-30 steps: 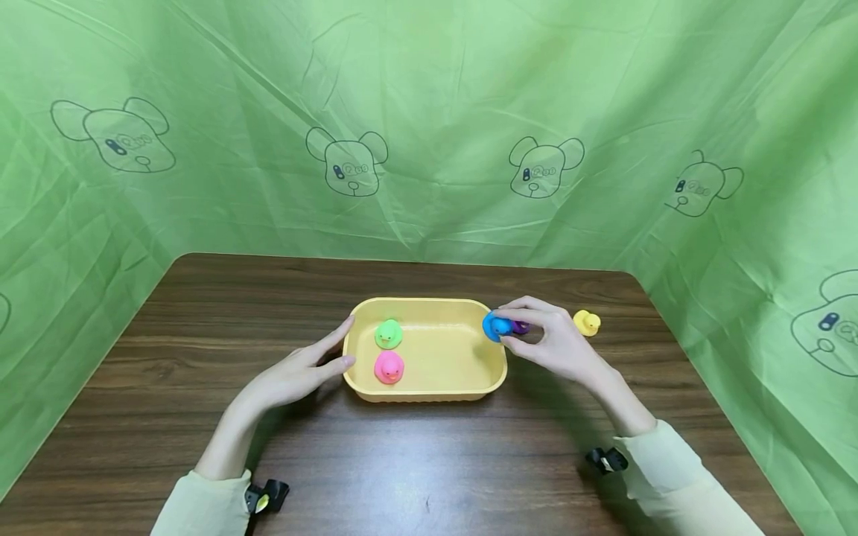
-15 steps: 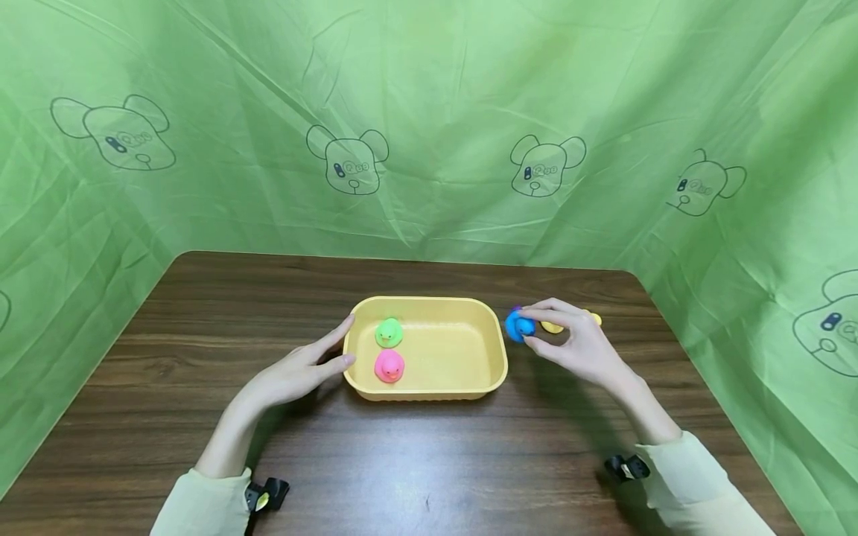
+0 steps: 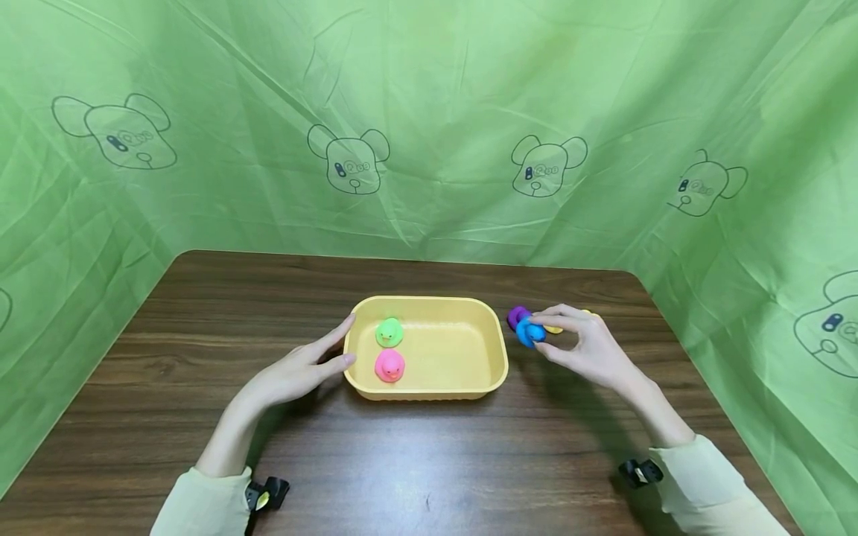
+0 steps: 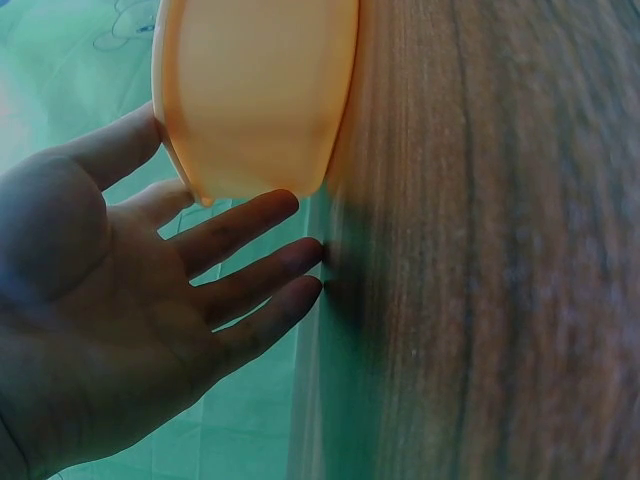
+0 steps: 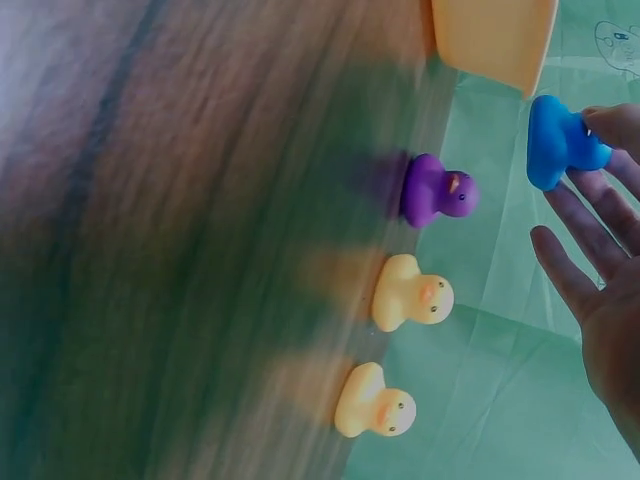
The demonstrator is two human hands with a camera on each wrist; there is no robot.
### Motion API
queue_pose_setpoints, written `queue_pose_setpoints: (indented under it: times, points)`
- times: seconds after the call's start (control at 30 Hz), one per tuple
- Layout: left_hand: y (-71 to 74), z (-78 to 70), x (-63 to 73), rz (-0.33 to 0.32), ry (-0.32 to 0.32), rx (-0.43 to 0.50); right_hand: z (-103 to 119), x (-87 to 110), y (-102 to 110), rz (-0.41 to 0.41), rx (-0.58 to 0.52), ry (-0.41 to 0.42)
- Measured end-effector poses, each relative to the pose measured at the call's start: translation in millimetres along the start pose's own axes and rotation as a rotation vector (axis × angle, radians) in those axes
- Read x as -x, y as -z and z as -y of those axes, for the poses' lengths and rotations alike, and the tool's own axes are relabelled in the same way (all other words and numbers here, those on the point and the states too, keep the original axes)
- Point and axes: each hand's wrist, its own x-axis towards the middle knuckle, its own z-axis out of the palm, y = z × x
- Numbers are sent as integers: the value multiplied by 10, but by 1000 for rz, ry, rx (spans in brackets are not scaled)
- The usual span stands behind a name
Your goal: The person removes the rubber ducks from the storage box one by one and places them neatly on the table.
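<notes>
My right hand [image 3: 590,346] pinches a blue rubber duck [image 3: 528,332] between thumb and fingers, to the right of the yellow plastic basin [image 3: 449,391]. In the right wrist view the blue duck [image 5: 560,140] is held clear of the tabletop. A purple rubber duck [image 5: 428,190] stands on the table close by, and two yellow rubber ducks [image 5: 405,292] follow in a row; the hand partly covers these in the head view. My left hand [image 3: 295,376] rests its extended thumb and fingers against the basin's left end. Inside, a green duck [image 3: 389,333] and a pink duck [image 3: 389,365] sit at the left.
The dark wood table [image 3: 429,461] reaches back to a green cloth screen [image 3: 442,216] printed with bear outlines, which also flanks both sides. A small black device [image 3: 267,495] is strapped at each wrist.
From over the basin's right end, my right hand has moved rightward with the blue duck. The purple duck has come into fuller view, while the yellow ducks are now partly covered. The left hand stays put.
</notes>
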Motion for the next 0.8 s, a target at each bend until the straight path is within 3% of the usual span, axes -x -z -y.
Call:
queue_pose_setpoints:
  times: [0.3,0.8]
  points:
    - [0,0,-9,4,1,-7,-94,95,-62,75,-7,-77]
    - [1,-3,-6,-4,-2,-20,-204,152,-146,119,-3,-87]
